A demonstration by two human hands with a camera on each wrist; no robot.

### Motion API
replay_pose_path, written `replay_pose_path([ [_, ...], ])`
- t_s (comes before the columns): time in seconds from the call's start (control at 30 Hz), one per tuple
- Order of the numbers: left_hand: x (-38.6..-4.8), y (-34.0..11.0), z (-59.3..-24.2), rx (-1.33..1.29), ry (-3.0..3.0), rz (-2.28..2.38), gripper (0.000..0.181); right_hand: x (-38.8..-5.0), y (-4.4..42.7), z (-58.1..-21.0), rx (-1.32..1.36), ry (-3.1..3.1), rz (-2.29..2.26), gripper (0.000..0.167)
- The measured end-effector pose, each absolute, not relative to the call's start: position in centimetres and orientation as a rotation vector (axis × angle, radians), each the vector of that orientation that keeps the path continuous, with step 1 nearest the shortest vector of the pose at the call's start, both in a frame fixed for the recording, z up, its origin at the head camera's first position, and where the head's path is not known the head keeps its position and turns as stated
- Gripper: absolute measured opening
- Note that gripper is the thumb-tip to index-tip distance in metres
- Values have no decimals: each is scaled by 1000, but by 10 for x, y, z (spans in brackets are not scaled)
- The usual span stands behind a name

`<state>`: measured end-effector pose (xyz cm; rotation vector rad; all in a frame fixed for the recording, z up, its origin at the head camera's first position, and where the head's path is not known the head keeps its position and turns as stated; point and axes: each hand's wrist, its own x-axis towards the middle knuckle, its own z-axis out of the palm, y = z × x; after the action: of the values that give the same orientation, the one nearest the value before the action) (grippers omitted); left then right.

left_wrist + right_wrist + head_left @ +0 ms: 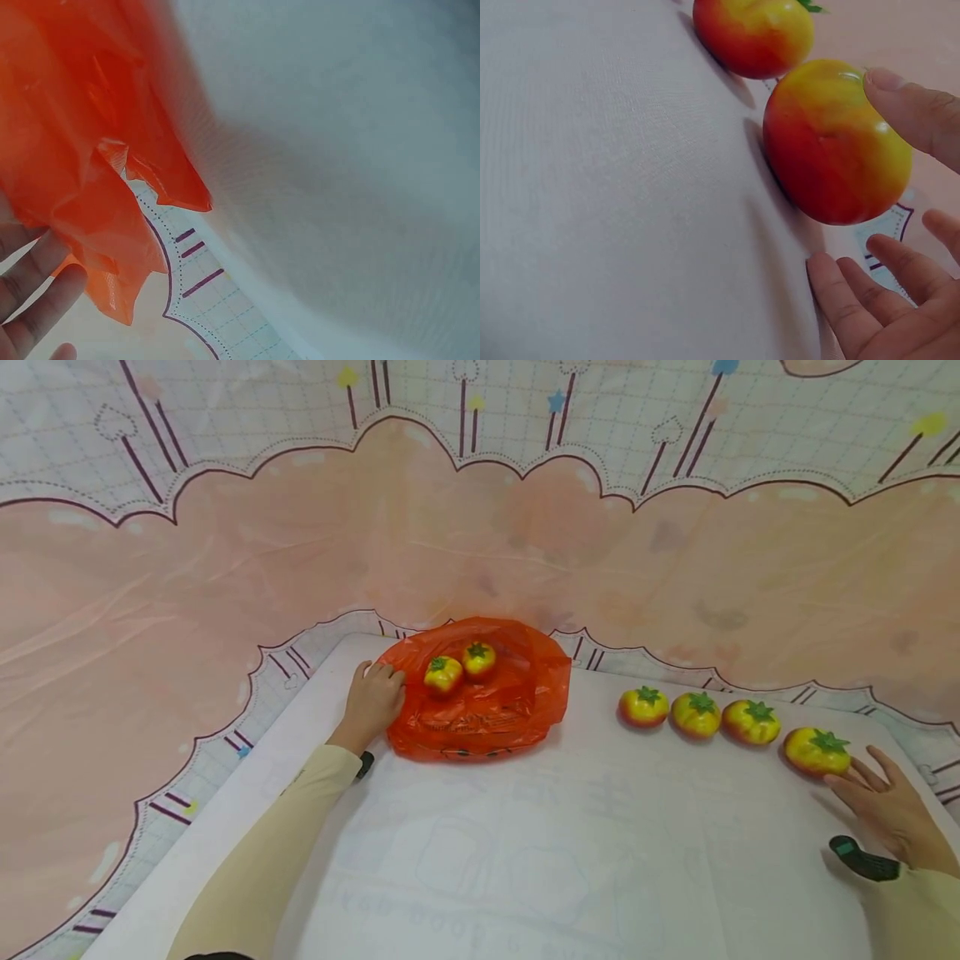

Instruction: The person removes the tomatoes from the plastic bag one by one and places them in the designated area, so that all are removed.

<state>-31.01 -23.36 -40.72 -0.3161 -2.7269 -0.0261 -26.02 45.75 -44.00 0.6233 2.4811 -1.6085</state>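
A red plastic bag [480, 739] lies spread on the white table, with two yellow-and-red tomatoes [442, 676] on its inside. At the bag's left edge my left hand [375, 697] holds the thin plastic; its thumb is hidden in the left wrist view, where several fingers [34, 281] show beside the film. To the right, several more tomatoes with green leafy tops stand in a row. My right hand [888, 802] is by the rightmost tomato [816, 752], fingers spread. Seen from the right wrist, the thumb [911, 109] is at its upper side and the other fingers are apart from it.
The other tomatoes in the row [643, 707] stand between the bag and my right hand. White covering spreads over the table [600, 860]. Behind it hangs a pink patterned cloth [637, 560], close to the table's back edge.
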Motion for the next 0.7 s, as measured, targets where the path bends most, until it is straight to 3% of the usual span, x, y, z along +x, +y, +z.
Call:
replay_pose_path([
  [0.27,-312,-234,-409,-303,-2731,-20,19,-254,467,-437,484,2226,-2014,103],
  [0.7,-311,-234,-408,-309,-2727,-20,19,-245,458,-420,281,2347,-1919,90],
])
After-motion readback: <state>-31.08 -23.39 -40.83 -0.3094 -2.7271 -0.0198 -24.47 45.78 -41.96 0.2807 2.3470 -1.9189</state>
